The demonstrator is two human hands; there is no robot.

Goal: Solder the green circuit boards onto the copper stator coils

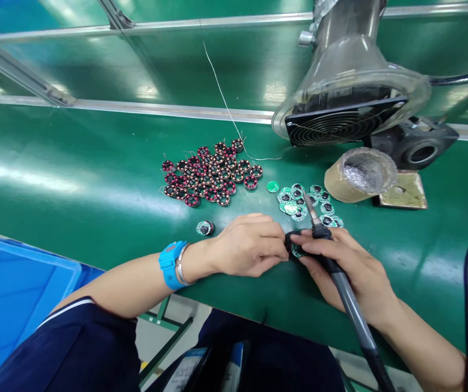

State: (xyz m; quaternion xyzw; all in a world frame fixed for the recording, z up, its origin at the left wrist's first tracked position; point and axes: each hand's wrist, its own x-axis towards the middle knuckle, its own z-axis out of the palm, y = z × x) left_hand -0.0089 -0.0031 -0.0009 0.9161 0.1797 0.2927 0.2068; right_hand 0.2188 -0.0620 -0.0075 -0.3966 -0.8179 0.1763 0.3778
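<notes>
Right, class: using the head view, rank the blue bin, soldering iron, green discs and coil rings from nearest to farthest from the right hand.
1. Soldering iron: held in the right hand.
2. Green discs: just beyond it.
3. Coil rings: farther left.
4. Blue bin: far left edge.

It is an electronics assembly workshop, as the green workbench (74, 141) shows, with a fume hood (350, 79) and its fan (336, 124) above it. To the left of this hood lie many copper-coloured wound rings (211, 194), and in front of it small round circuit boards (291, 208) and a soldering iron (346, 294). The cup (342, 179) near the hood contains something silvery, maybe solder.
</notes>
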